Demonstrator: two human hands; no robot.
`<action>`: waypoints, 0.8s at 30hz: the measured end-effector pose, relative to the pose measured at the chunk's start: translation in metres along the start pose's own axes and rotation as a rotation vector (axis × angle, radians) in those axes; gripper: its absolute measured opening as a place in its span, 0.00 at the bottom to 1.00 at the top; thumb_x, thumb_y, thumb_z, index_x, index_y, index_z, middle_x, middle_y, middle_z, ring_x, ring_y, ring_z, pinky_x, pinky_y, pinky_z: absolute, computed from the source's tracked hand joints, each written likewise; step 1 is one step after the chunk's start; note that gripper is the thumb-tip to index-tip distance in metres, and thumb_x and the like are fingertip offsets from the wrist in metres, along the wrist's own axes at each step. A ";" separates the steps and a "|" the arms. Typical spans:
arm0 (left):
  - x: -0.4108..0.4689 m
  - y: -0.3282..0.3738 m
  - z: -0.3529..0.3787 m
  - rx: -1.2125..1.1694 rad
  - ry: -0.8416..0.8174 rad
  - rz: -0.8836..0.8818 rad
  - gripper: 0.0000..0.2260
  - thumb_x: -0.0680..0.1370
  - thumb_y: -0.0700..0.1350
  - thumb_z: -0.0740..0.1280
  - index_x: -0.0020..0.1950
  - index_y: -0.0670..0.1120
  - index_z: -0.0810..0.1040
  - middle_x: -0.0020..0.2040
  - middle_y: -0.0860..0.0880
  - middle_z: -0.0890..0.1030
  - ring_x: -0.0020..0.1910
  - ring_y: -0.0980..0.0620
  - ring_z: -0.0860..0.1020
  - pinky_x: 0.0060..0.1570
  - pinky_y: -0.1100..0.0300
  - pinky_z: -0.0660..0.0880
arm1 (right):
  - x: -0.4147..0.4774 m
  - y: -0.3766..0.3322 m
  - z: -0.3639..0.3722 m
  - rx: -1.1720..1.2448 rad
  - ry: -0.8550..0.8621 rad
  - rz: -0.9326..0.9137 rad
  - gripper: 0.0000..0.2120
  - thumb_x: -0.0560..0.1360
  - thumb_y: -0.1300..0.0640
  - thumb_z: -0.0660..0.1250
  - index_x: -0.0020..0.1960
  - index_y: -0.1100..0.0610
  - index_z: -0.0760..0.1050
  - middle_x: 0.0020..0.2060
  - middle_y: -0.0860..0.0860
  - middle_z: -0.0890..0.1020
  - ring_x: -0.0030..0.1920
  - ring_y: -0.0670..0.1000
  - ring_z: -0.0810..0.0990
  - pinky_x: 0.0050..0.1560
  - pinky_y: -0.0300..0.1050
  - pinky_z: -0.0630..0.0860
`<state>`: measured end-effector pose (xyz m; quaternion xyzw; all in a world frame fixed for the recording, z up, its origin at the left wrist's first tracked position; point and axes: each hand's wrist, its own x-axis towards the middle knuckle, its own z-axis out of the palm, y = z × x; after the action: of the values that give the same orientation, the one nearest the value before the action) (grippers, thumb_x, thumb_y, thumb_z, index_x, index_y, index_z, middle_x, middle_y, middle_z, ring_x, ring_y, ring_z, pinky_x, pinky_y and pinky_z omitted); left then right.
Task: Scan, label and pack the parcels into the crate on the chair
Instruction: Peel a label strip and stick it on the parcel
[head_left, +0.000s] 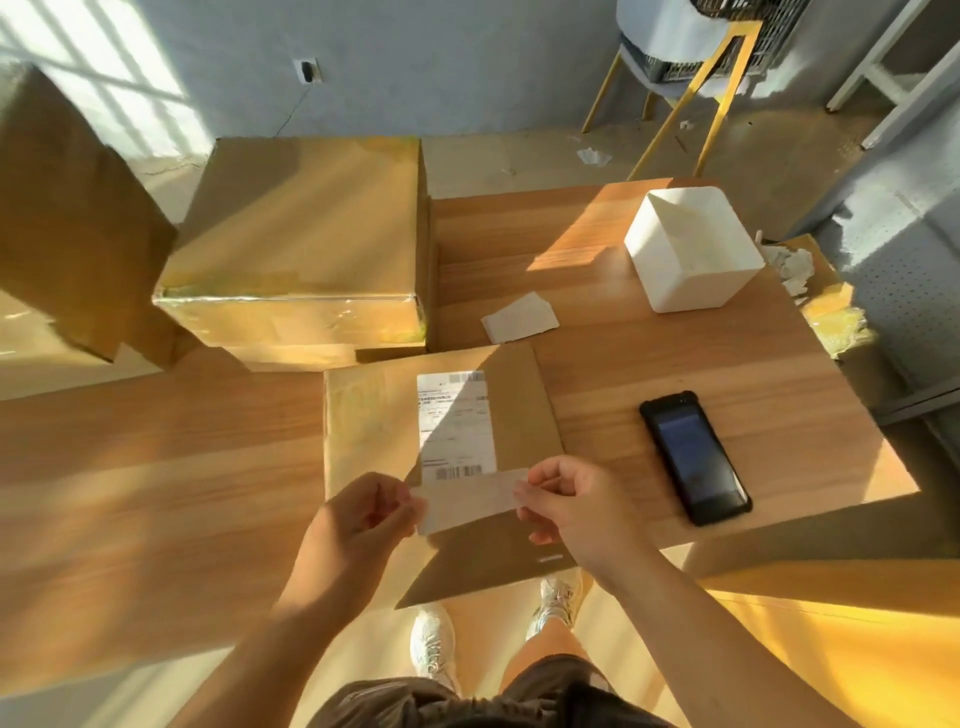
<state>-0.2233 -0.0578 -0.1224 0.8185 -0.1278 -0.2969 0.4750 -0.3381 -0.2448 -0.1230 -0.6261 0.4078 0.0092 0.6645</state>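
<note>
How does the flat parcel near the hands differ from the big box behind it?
The flat parcel is low and bears a white printed label; the big box is tall and shows no label. The flat parcel lies at the near edge of the table, below a paper slip; the big box sits farther back. Both are brown cardboard.

Crate (763, 23) on the chair (670, 36) partly beyond the top edge; shipping label (454, 421) text illegibly small.

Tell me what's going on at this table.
A person pinches a white label between left hand and right hand, over a flat cardboard parcel that already carries a printed shipping sticker. A black scanner lies on the table to its right. The crate on the chair stands at the back.
</note>
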 end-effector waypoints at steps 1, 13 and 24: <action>-0.004 -0.007 -0.006 0.002 0.005 -0.005 0.07 0.73 0.40 0.70 0.36 0.49 0.78 0.34 0.50 0.81 0.30 0.60 0.75 0.31 0.67 0.72 | -0.002 0.003 0.008 -0.025 -0.003 0.009 0.03 0.73 0.59 0.72 0.44 0.57 0.79 0.39 0.53 0.83 0.39 0.49 0.82 0.35 0.40 0.79; -0.018 -0.051 -0.036 0.137 0.138 -0.075 0.11 0.69 0.45 0.75 0.43 0.54 0.73 0.35 0.54 0.80 0.32 0.63 0.78 0.28 0.69 0.72 | -0.008 0.023 0.060 -0.281 0.020 -0.009 0.17 0.68 0.56 0.77 0.50 0.46 0.72 0.36 0.49 0.83 0.32 0.45 0.82 0.29 0.32 0.74; -0.016 -0.060 -0.031 0.332 0.141 0.085 0.11 0.69 0.43 0.74 0.37 0.52 0.72 0.31 0.55 0.76 0.32 0.59 0.75 0.31 0.73 0.69 | -0.002 0.036 0.067 -0.468 0.156 -0.133 0.15 0.67 0.53 0.78 0.42 0.48 0.71 0.34 0.47 0.79 0.36 0.46 0.80 0.37 0.45 0.81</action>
<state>-0.2216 0.0024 -0.1559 0.8983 -0.1757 -0.1932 0.3534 -0.3227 -0.1798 -0.1592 -0.7872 0.4026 0.0114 0.4670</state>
